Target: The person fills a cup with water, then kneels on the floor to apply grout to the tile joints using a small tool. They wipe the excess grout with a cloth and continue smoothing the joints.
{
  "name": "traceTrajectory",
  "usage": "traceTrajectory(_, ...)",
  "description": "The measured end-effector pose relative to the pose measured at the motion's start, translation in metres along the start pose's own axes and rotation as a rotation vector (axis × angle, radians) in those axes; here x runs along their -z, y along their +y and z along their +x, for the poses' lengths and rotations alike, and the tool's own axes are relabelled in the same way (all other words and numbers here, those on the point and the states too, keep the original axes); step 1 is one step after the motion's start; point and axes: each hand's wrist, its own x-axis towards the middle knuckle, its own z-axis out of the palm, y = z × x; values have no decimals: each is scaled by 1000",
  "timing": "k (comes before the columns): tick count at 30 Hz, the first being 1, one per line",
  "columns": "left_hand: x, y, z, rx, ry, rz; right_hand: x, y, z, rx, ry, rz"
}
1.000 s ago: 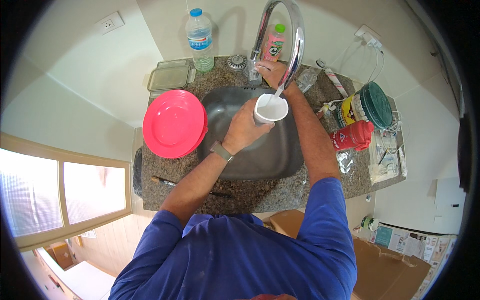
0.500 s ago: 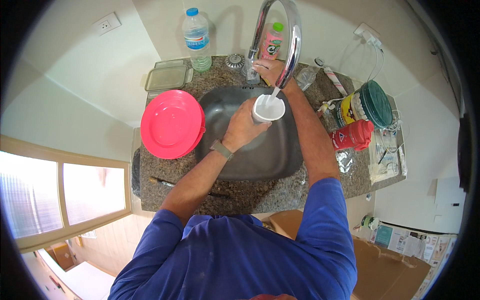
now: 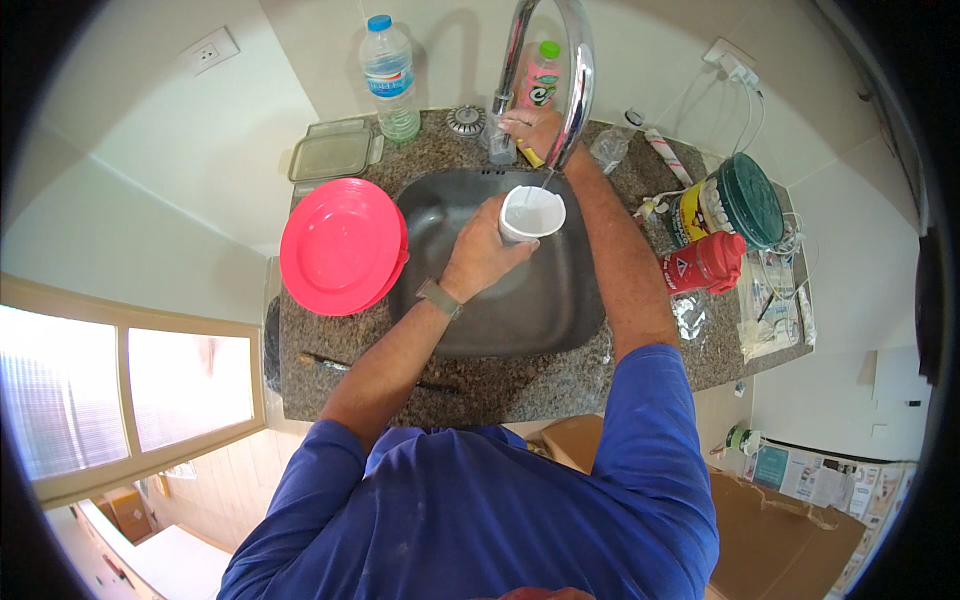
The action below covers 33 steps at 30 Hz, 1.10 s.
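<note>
My left hand (image 3: 480, 255) is wrapped around a white cup (image 3: 511, 230), holding it upright over the dark sink (image 3: 440, 330). A thin thread of water falls into the cup from the curved chrome faucet (image 3: 580, 85), and water shows inside. Behind the spout, my right hand (image 3: 535, 132) reaches to the faucet's base, its fingers closed at the handle there. Part of that grip is hidden by the fingers and the spout.
Stacked pink plates (image 3: 340, 250) sit left of the sink, near a clear food container (image 3: 330, 155) and a water bottle (image 3: 390, 85). Rightward stand a red shaker bottle (image 3: 700, 265) and a green-lidded bucket (image 3: 745, 205). A brush (image 3: 325, 362) lies along the front counter.
The stream from the faucet has thinned from a thick flow to a thread. Both hands keep nearly the same places, with the cup shifted very slightly left.
</note>
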Motion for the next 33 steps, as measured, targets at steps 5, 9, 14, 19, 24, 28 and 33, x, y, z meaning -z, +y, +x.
traceTrajectory(5,-3,-5,2,4,8,-23,0,0,-5,-99,8,-16)
traceTrajectory(9,-2,-4,3,-5,9,-42,-2,6,-3,-60,49,-14)
traceTrajectory(14,1,-5,3,-1,8,-28,-7,6,-2,35,75,-36)
traceTrajectory(19,-1,-4,2,-17,19,-60,-11,21,2,123,96,14)
traceTrajectory(24,3,-3,-7,-44,-4,-70,-18,56,10,151,59,306)
traceTrajectory(28,10,-1,-31,-11,-22,-116,-8,18,1,112,53,-160)
traceTrajectory(33,17,11,-67,46,-96,-140,-21,55,21,108,195,-217)
